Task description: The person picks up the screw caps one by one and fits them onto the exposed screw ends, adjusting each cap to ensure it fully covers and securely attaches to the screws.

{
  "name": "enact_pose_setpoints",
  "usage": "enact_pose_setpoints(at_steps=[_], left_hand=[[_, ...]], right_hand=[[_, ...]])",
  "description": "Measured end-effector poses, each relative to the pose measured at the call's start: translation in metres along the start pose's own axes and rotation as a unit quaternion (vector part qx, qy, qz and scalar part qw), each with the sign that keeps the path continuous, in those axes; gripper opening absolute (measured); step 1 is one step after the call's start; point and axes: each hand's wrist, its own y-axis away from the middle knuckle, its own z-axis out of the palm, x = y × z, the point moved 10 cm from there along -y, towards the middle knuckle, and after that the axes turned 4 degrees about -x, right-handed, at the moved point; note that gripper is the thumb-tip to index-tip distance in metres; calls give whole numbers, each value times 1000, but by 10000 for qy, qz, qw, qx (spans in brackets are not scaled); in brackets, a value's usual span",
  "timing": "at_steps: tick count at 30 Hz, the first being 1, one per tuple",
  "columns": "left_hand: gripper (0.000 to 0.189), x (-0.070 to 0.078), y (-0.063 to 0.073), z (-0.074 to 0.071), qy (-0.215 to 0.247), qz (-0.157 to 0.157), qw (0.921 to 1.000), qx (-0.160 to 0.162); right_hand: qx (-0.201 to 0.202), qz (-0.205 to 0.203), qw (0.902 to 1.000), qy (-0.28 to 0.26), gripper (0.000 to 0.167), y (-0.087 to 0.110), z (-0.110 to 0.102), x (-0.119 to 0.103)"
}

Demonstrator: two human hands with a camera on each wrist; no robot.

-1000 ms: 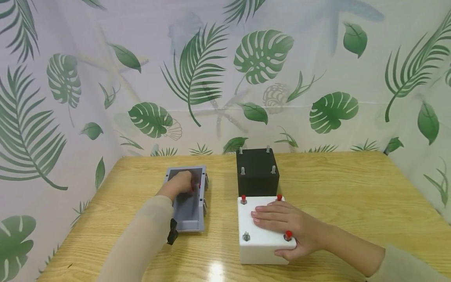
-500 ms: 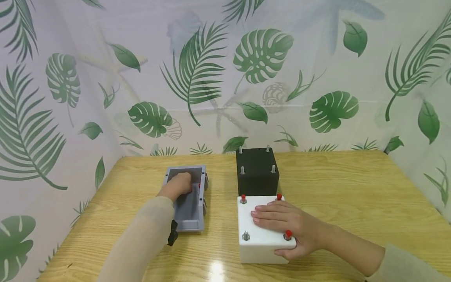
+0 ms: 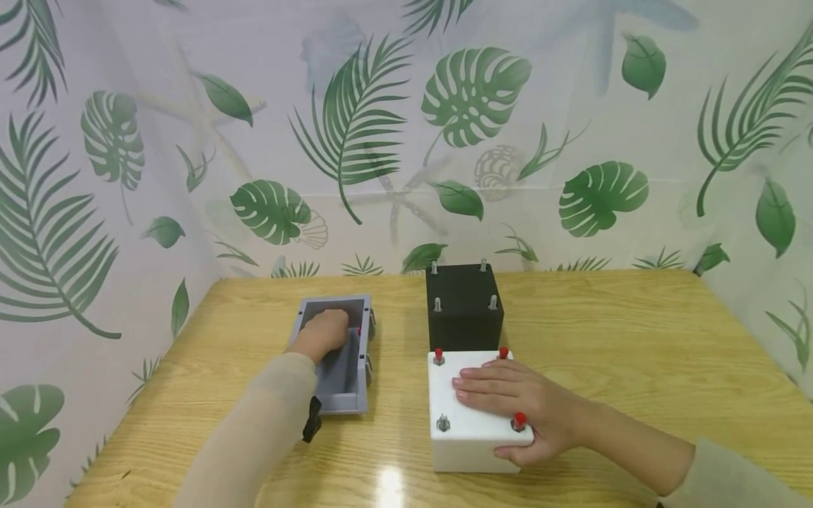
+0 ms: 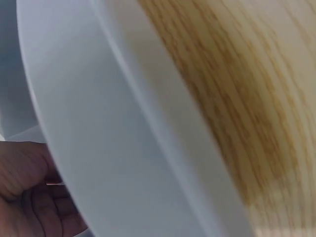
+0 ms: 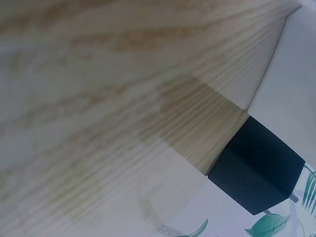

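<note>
My left hand (image 3: 325, 333) reaches down into a grey plastic bin (image 3: 339, 402) on the left of the table. Its fingers are bent, but the bin wall and the hand itself hide the fingertips, in the left wrist view too. A small red piece (image 3: 359, 331) shows by the bin's right wall. My right hand (image 3: 527, 402) rests on a white block (image 3: 473, 402), fingers laid straight across the top and thumb against the front face. Red caps (image 3: 519, 421) cover three of the block's corner bolts. The near-left bolt (image 3: 443, 422) is bare metal.
Right behind the white block stands a black block (image 3: 464, 296) with bare metal bolts at its corners. Both blocks and the bin stand on a wood-grain table (image 3: 610, 331). A leaf-print cloth (image 3: 394, 141) encloses the back and sides.
Inside the bin, my left hand has shifted very slightly, and the red beside its fingers is no longer seen there. My right hand and both blocks have stayed put.
</note>
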Motion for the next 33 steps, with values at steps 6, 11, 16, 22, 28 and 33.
enact_pose_setpoints(at_steps=[6, 11, 16, 22, 28, 33], left_hand=[[17, 1, 2, 4, 6, 102, 9996, -261], [15, 3, 5, 6, -63, 108, 9980, -619], [14, 5, 5, 6, 64, 149, 9975, -695], [12, 5, 3, 12, 484, 179, 9942, -939], [26, 1, 4, 17, 1346, 226, 9852, -1041], [24, -2, 7, 18, 2009, 202, 9720, -1204]], right_hand=[[62, 70, 10000, -30, 66, -1, -1, 1], [47, 37, 10000, -47, 67, -2, 0, 0], [28, 7, 10000, -34, 69, -2, -1, 0], [2, -5, 10000, -30, 71, -1, -1, 0], [14, -32, 10000, -14, 70, -1, 1, 0], [19, 41, 10000, -45, 69, -1, 0, 1]])
